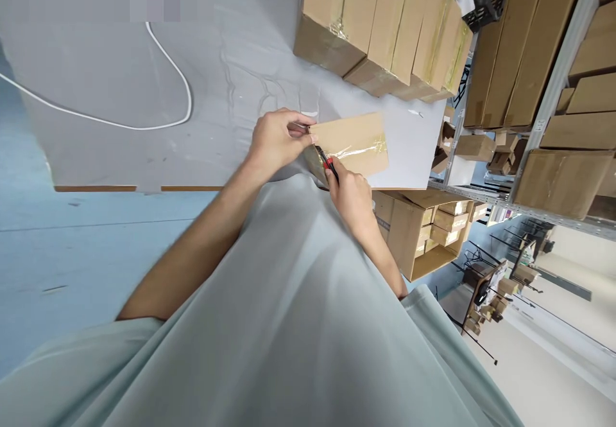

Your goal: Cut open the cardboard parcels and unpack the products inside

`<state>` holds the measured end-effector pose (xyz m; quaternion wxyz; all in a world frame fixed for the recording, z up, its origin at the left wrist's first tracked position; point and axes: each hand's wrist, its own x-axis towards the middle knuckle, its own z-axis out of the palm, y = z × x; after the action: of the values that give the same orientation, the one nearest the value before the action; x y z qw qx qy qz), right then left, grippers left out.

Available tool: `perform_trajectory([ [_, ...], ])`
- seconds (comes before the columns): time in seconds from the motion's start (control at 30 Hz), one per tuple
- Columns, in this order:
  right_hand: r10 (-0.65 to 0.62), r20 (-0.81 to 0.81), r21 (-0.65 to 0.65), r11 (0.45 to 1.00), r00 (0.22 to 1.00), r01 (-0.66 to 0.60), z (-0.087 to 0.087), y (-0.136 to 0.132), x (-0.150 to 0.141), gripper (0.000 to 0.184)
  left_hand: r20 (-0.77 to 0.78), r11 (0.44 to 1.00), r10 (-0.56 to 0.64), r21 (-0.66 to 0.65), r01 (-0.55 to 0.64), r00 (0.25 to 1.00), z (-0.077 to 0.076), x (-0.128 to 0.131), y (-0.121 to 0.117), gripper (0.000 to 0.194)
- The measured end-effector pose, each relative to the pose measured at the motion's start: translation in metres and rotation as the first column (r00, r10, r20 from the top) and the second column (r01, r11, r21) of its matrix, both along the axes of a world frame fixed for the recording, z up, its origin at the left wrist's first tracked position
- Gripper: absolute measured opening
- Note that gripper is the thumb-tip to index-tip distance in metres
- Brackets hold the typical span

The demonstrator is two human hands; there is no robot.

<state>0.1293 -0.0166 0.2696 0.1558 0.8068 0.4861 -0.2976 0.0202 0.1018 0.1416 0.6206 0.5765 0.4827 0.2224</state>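
A small taped cardboard box (351,133) lies near the front edge of the grey table, with shiny clear tape along its top. My left hand (278,137) grips the box's left corner, thumb on the top and the fingers curled around the edge. Closed in my right hand (352,199) is a red and black utility knife (328,164). Its tip points at the left end of the box, by the tape. Whether the blade touches the tape I cannot tell.
Several taped boxes (385,22) stand in a row at the table's back right. A white cable (187,103) curves over the left side. Right of the table, an open carton (402,234) holds smaller boxes, and shelving (534,125) carries more cartons.
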Motion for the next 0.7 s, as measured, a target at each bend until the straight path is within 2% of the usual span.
perform_trajectory([
  [0.1, -0.001, 0.086, -0.075, 0.997, 0.996, 0.008, -0.004, 0.009, -0.014, 0.055, -0.012, 0.999, 0.036, 0.031, -0.036, 0.999, 0.002, 0.002, -0.003, 0.028],
  [0.3, 0.057, 0.108, -0.159, 0.986, 0.992, -0.04, 0.003, 0.002, -0.016, 0.046, -0.063, 0.997, 0.07, 0.013, -0.07, 0.996, 0.011, 0.007, -0.013, 0.048],
  [0.53, 0.095, 0.107, -0.239, 0.969, 0.99, -0.067, 0.009, -0.021, -0.013, 0.05, -0.032, 0.99, 0.124, 0.075, -0.122, 0.992, 0.014, 0.008, -0.026, 0.026],
  [0.7, 0.075, 0.045, -0.283, 0.957, 0.996, -0.06, 0.015, -0.044, -0.008, 0.062, -0.039, 0.987, 0.133, 0.1, -0.128, 0.99, 0.008, 0.009, -0.026, 0.025],
])
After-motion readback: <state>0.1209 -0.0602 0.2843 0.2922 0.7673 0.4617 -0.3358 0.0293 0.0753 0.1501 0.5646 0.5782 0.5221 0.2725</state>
